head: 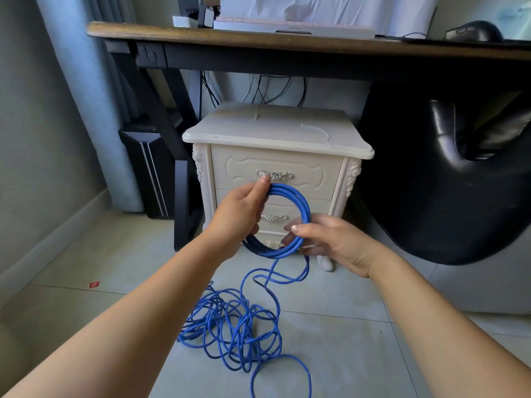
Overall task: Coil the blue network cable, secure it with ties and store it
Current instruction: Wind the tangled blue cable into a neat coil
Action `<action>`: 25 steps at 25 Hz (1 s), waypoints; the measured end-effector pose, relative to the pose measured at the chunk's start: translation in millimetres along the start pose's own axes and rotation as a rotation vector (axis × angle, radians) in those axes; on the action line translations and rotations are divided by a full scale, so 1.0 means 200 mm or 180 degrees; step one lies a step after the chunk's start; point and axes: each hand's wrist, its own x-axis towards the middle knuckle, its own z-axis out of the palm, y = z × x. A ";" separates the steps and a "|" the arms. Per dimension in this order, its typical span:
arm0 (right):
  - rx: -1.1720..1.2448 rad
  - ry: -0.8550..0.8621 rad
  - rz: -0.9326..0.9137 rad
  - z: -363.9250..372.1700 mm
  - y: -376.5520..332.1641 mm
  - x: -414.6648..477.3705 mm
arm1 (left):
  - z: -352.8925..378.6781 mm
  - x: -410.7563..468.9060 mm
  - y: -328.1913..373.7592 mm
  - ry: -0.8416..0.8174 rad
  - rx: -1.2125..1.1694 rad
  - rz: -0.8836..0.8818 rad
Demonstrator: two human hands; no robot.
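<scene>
While the left hand (pixel 240 209) grips the small coil of the blue network cable (pixel 277 254) at its top, the right hand (pixel 330 239) pinches the loops lower down. Most cable lies tangled on the floor (pixel 359 326). Judged light, springy, smooth-jacketed; hold across all turns together, or loops may spring apart.

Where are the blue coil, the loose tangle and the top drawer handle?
blue coil (pixel 304 206), head view: right arc of loops.
loose tangle (pixel 230 326), head view: middle of pile.
top drawer handle (pixel 275 175), head view: metal centre.
</scene>
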 end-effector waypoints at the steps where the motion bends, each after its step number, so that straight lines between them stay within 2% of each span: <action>1: -0.0038 -0.0038 0.0084 0.01 0.02 0.00 | 0.00 0.00 0.00 0.0115 -0.0150 -0.0036; 5: 0.0955 0.0299 -0.0443 0.05 0.00 0.03 | 0.04 -0.01 -0.01 0.0483 -0.0793 -0.0205; 7: 0.1370 0.0578 -0.0603 0.07 -0.02 0.05 | 0.05 -0.02 0.00 0.0313 -0.1033 -0.0338; 9: 0.1313 0.0803 -0.0630 0.08 -0.03 0.06 | 0.04 -0.04 0.01 -0.0130 -0.1261 -0.0433; 11: 0.0936 0.0927 -0.0627 0.08 -0.04 0.06 | 0.02 -0.05 0.02 -0.0496 -0.1268 -0.0475; 14: 0.0101 0.0850 -0.0625 0.09 -0.06 0.05 | -0.02 -0.07 0.05 -0.0768 -0.1190 -0.0626; 18: -0.1509 0.0726 -0.0539 0.10 -0.10 0.03 | -0.05 -0.08 0.07 -0.0887 0.0050 -0.0317; 20: -0.1774 0.0715 -0.0546 0.11 -0.10 0.02 | -0.04 -0.08 0.06 -0.0795 0.0507 -0.0157; 22: -0.1120 0.0574 -0.0619 0.11 -0.10 0.00 | -0.02 -0.08 0.06 -0.0716 0.0455 -0.0074; 25: 0.0879 0.0204 -0.0419 0.04 -0.10 0.00 | -0.04 -0.08 0.06 -0.0746 0.0204 -0.0040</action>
